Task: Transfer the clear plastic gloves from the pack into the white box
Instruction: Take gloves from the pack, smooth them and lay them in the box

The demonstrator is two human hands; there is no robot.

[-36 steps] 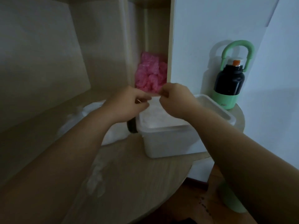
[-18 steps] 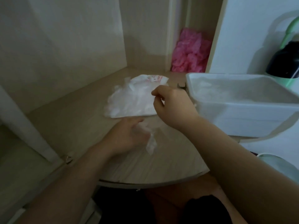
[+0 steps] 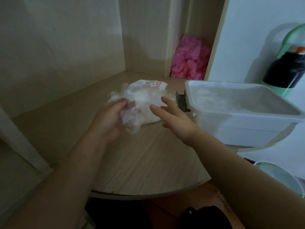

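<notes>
The pack of clear plastic gloves (image 3: pixel 145 95), white with red print, lies on the wooden desk (image 3: pixel 148 166) near its back. My left hand (image 3: pixel 109 119) is at the pack's near-left corner, fingers curled around a crumpled clear glove (image 3: pixel 130 119). My right hand (image 3: pixel 173 118) hovers at the pack's right side with fingers spread and nothing in it. The white box (image 3: pixel 244 129) stands open to the right of the pack, with crumpled clear gloves inside.
A heap of pink plastic (image 3: pixel 189 58) fills a narrow shelf niche behind the box. A black bottle with a green handle (image 3: pixel 287 66) stands at the far right. A dark latch (image 3: pixel 181 101) hangs on the box's left end. Cabinet walls close off the left and back.
My left hand has moved up to the pack and closed on a clear glove. My right hand has opened and shifted right, toward the box. One second ago both hands were over the box.
</notes>
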